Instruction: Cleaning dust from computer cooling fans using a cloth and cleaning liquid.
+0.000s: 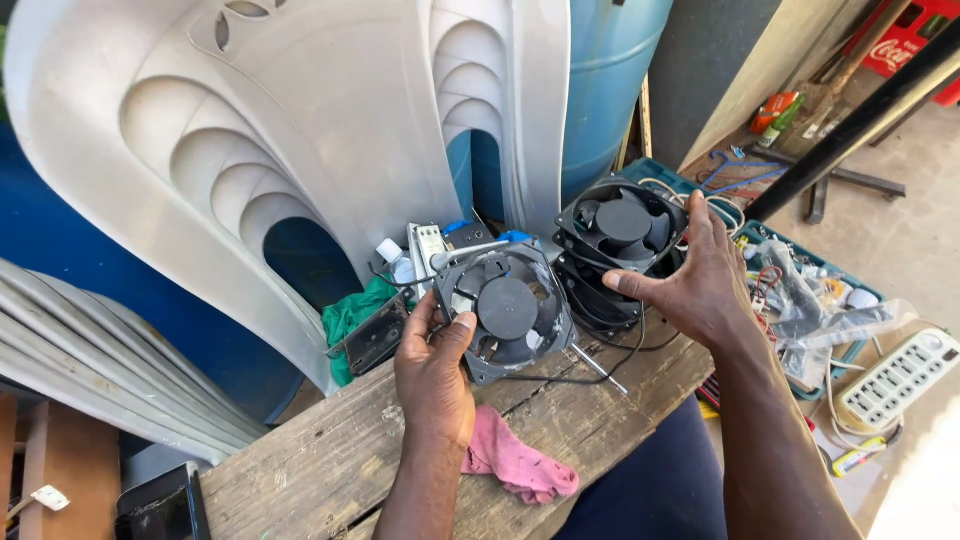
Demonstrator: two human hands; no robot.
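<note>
My left hand [432,365] grips the lower left corner of a black square cooling fan [508,306], tilted up on a rough wooden plank [330,460]. A second black fan [620,225] stands on top of another fan body behind it, to the right. My right hand [695,280] reaches toward that stack with fingers spread, its palm against the stack's right side and the thumb pointing at the stack; it holds nothing. A thin black cable [590,375] runs from the fans across the plank.
A pink rag [515,462] lies on the plank near my left wrist. White plastic chairs [250,150] lean behind, before a blue barrel [610,80]. A teal tray [790,290] of wires and parts and a white power strip [900,375] sit right.
</note>
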